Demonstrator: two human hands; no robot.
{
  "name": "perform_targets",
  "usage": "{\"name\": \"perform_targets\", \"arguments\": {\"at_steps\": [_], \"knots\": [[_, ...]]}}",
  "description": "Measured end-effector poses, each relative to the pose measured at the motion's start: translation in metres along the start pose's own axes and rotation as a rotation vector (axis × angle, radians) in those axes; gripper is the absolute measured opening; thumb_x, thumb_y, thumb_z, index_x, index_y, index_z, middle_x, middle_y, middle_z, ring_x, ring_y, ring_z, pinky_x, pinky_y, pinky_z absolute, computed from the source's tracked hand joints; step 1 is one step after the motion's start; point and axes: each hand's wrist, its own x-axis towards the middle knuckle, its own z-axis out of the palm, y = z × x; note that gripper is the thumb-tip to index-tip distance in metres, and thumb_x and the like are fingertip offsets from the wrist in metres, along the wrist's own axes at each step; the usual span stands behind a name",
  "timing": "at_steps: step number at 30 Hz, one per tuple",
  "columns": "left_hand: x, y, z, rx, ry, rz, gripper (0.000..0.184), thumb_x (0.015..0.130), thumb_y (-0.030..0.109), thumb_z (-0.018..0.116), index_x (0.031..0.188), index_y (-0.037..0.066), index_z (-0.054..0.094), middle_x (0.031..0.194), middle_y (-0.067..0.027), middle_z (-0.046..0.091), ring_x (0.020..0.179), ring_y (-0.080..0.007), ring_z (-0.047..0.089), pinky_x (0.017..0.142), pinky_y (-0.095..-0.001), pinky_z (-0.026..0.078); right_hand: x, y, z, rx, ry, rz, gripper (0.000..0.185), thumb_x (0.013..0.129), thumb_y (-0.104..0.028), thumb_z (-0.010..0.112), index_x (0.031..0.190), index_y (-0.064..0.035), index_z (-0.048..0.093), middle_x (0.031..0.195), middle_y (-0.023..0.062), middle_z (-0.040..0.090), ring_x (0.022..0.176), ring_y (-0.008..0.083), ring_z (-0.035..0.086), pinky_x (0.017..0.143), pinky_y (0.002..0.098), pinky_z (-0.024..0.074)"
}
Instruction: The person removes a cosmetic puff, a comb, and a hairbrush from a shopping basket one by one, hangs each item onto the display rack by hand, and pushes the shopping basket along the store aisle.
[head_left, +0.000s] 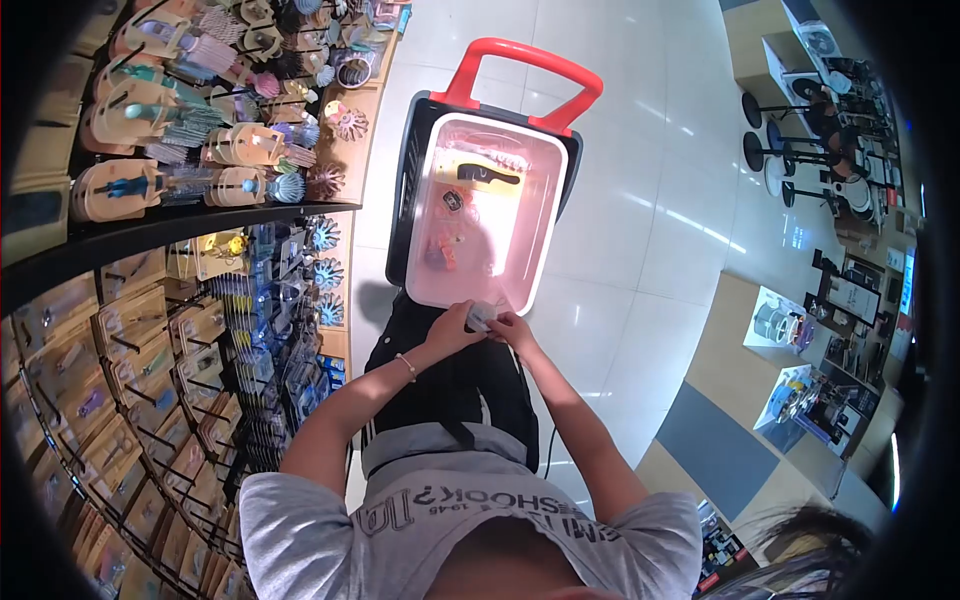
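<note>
Both of my hands meet at the near edge of a pink bin that sits inside a dark shopping basket with a red handle. Between them is a small clear plastic packet; its contents are too small to make out. My left hand is closed around one side of it. The fingers of my right hand pinch its other side. Down in the bin lie a yellow and black packaged item, a small dark item and a reddish item.
On the left, a display rack holds hanging hair brushes on cards and many small packaged goods. Pale glossy floor tiles run along the right of the basket. Display boxes and black stands stand farther right.
</note>
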Motion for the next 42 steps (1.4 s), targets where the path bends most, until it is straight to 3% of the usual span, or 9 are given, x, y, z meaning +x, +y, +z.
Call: {"name": "perform_targets", "arguments": {"at_steps": [3,7,9,16,22,30,32,37,42], "knots": [[-0.012,0.015,-0.013,0.027,0.041,0.128,0.074,0.066,0.032,0.070,0.124,0.000,0.038,0.114,-0.0166,0.048,0.097,-0.0248,0.055,0.085,-0.0327,0.044,-0.025,-0.021,-0.001,-0.033,-0.040,-0.081,0.019,0.082,-0.017,0.061,0.091,-0.0011,0.055,0.079,0.0041,0.059,0.070,0.0092,0.056,0.064,0.0207,0.0431],[-0.038,0.043,-0.029,-0.040,0.119,0.143,0.074,0.065,0.028,0.072,0.124,-0.001,0.037,0.112,-0.0155,0.048,0.095,-0.0247,0.054,0.083,-0.0327,0.044,-0.058,-0.050,0.012,0.010,-0.027,-0.207,0.011,0.082,-0.014,0.060,0.085,-0.0047,0.054,0.075,-0.0001,0.056,0.070,0.0074,0.054,0.063,0.0201,0.0418],[-0.053,0.053,-0.034,-0.039,0.237,0.196,0.074,0.066,0.028,0.070,0.124,-0.001,0.036,0.111,-0.0178,0.046,0.102,-0.0299,0.049,0.088,-0.0355,0.041,-0.065,-0.059,0.021,-0.011,-0.041,-0.258,0.014,0.081,-0.014,0.061,0.086,-0.0036,0.053,0.076,0.0010,0.057,0.070,0.0076,0.054,0.064,0.0204,0.0414],[-0.093,0.062,-0.062,0.045,0.383,0.182,0.078,0.066,0.028,0.072,0.127,0.000,0.032,0.113,-0.0186,0.044,0.105,-0.0314,0.045,0.089,-0.0373,0.038,-0.089,-0.082,0.064,-0.143,-0.121,-0.466,0.013,0.083,-0.009,0.059,0.090,-0.0017,0.051,0.081,0.0010,0.058,0.075,0.0057,0.053,0.068,0.0196,0.0414],[-0.127,0.087,-0.077,0.138,0.588,0.260,0.077,0.066,0.025,0.072,0.127,0.002,0.033,0.114,-0.0177,0.045,0.106,-0.0335,0.044,0.089,-0.0398,0.038,-0.100,-0.078,0.073,-0.061,-0.232,-0.521,0.016,0.084,-0.006,0.055,0.098,-0.0005,0.050,0.082,0.0008,0.056,0.074,0.0043,0.052,0.071,0.0191,0.0424],[-0.145,0.109,-0.050,0.153,0.655,0.213,0.082,0.065,0.019,0.073,0.132,0.004,0.029,0.112,-0.0186,0.046,0.105,-0.0338,0.045,0.089,-0.0388,0.039,-0.105,-0.082,0.059,-0.175,-0.274,-0.659,0.023,0.086,-0.016,0.055,0.102,-0.0001,0.050,0.083,0.0050,0.057,0.076,0.0103,0.057,0.067,0.0238,0.0459],[-0.147,0.118,-0.042,0.224,0.736,0.229,0.073,0.067,0.017,0.071,0.128,0.003,0.033,0.114,-0.0170,0.045,0.105,-0.0342,0.046,0.086,-0.0375,0.041,-0.122,-0.085,0.055,-0.197,-0.270,-0.724,0.026,0.086,-0.018,0.055,0.105,-0.0001,0.051,0.082,0.0046,0.057,0.073,0.0102,0.057,0.066,0.0234,0.0461],[-0.167,0.133,-0.011,0.299,0.788,0.219,0.067,0.066,0.021,0.073,0.123,0.004,0.042,0.101,-0.0141,0.050,0.091,-0.0306,0.054,0.076,-0.0359,0.045,-0.143,-0.059,0.034,-0.305,-0.211,-0.774,0.031,0.083,-0.017,0.058,0.107,0.0020,0.052,0.069,-0.0007,0.051,0.062,0.0061,0.045,0.057,0.0219,0.0390],[-0.186,0.136,0.044,0.276,0.737,0.125,0.076,0.063,0.017,0.075,0.128,0.007,0.038,0.094,-0.0138,0.048,0.087,-0.0290,0.053,0.074,-0.0347,0.044,-0.154,-0.014,0.006,-0.370,-0.236,-0.848,0.030,0.082,-0.015,0.058,0.107,0.0019,0.053,0.068,0.0006,0.050,0.060,0.0049,0.045,0.056,0.0210,0.0391]]}}
